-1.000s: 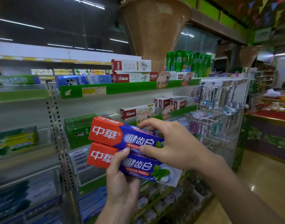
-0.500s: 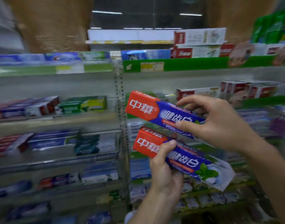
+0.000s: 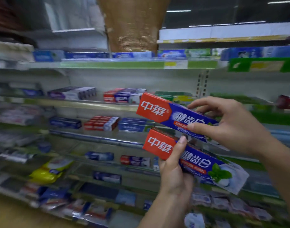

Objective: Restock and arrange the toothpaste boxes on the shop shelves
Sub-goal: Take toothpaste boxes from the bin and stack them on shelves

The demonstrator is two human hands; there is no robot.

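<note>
A tall brown woven cone-shaped basket (image 3: 134, 25) stands at the top centre, narrowing downward, its weave blurred. To its right, thin white ceiling strip lights (image 3: 178, 11) glow against a dark ceiling. At the upper left sits a pale cream bundle (image 3: 12, 50), too blurred to identify. A green sign panel with a white mark (image 3: 239, 65) shows at the right edge. Low on the left lies 1 shiny yellow plastic packet (image 3: 49, 171) with a white and blue patch. Tan floor (image 3: 6, 216) fills the bottom left corner.
</note>
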